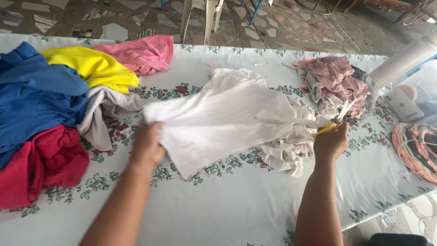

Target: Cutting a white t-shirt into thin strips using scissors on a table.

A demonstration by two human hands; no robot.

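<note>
A white garment lies spread in the middle of the table, its right side bunched into several cut strips. My left hand grips its left edge and pulls it taut. My right hand holds yellow-handled scissors at the garment's right end, the blades pointing up and away toward a pinkish heap of cloth.
A pile of blue, yellow, pink, red and beige clothes fills the table's left. A heap of pinkish cloth lies far right, with a white roll, a phone and coiled fabric strips. The floral tablecloth covers the table.
</note>
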